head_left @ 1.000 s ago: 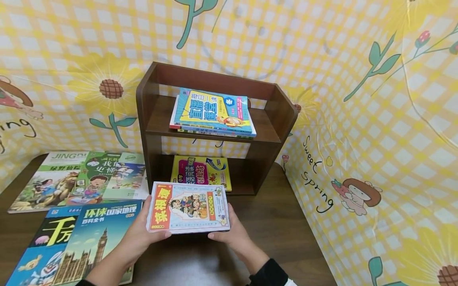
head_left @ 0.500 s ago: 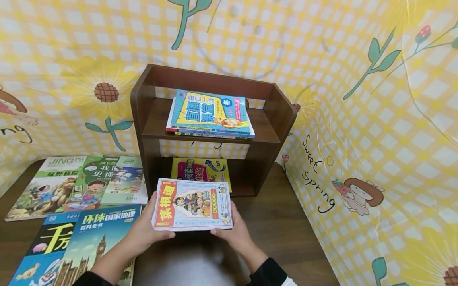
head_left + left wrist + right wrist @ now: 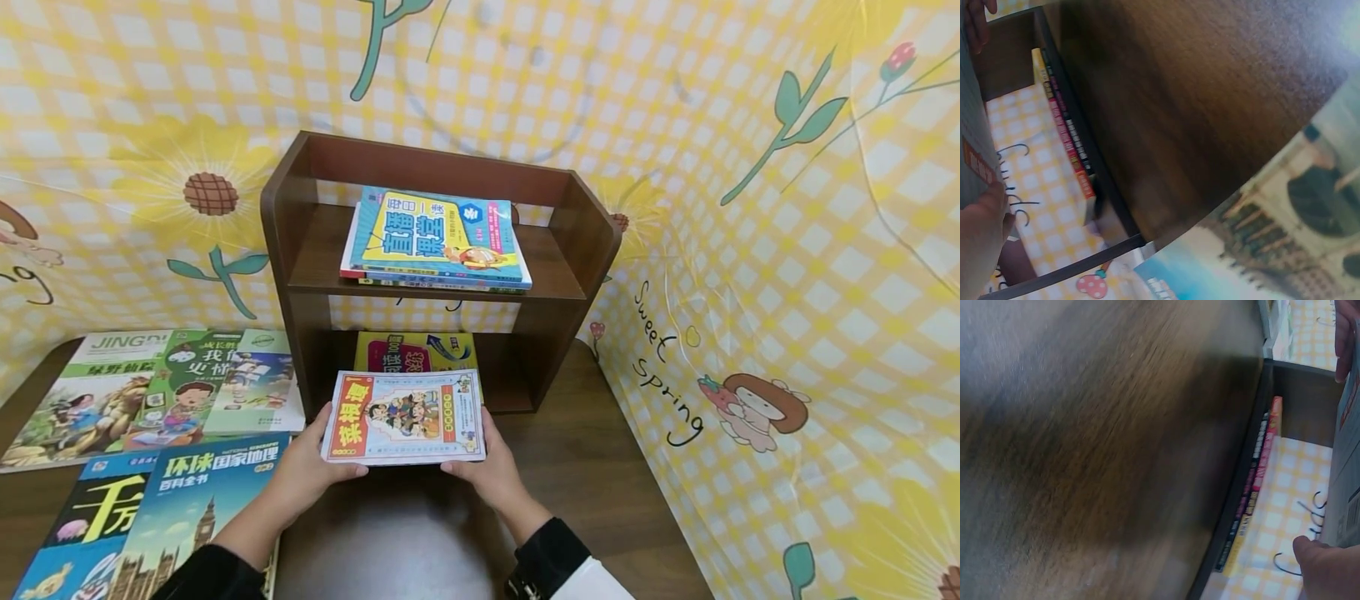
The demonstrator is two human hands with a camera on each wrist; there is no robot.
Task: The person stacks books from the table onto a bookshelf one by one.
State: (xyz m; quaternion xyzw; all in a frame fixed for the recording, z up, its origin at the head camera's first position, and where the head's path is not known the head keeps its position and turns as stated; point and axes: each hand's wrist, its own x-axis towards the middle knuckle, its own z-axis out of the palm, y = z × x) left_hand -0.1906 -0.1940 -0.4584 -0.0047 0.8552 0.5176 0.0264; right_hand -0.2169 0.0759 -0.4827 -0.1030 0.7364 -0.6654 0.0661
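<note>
A yellow checked cloth (image 3: 675, 125) with flowers covers the background and the right side. In front of it is the brown worktop (image 3: 600, 467), and on it stands the dark wooden bookshelf (image 3: 558, 267) with two levels. At the left, large books lie face up: the clock-tower book (image 3: 176, 500) overlaps its neighbour, and a row of green-covered books (image 3: 180, 392) lies behind. On the upper level rests a flat stack (image 3: 438, 237) with a blue cover on top. On the lower level lies a yellow book (image 3: 450, 350), partly hidden in the head view.

What hides it is the pale book (image 3: 405, 417) with a red title strip, held nearly level in the air near the lower level. Both hands grasp it by opposite sides, left hand (image 3: 303, 462) and right hand (image 3: 498, 471), with thumbs at the near edge; the fingers beneath are mostly hidden.

To carry it well, I would advise equal support from both sides, the far edge higher than the yellow cover so that it does not catch, and the knuckles away from the side panels.
</note>
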